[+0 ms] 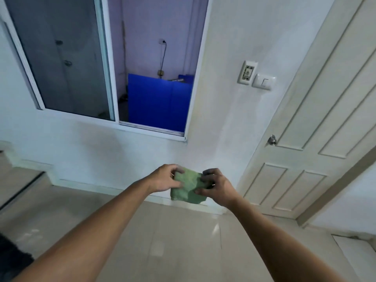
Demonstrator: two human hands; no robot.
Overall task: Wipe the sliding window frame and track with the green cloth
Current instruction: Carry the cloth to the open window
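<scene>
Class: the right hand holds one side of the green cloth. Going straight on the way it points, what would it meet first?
Probably the white wall below the window; the right hand points that way, though depth is unclear.

No text can be read; the small panel (247, 72) beside the wall switch (263, 82) shows only blurred marks.

Both hands, left hand (165, 178) and right hand (215, 187), grip the folded green cloth (188, 187) (held in mid-air) below the sliding window track (150, 128), well apart from it.
</scene>
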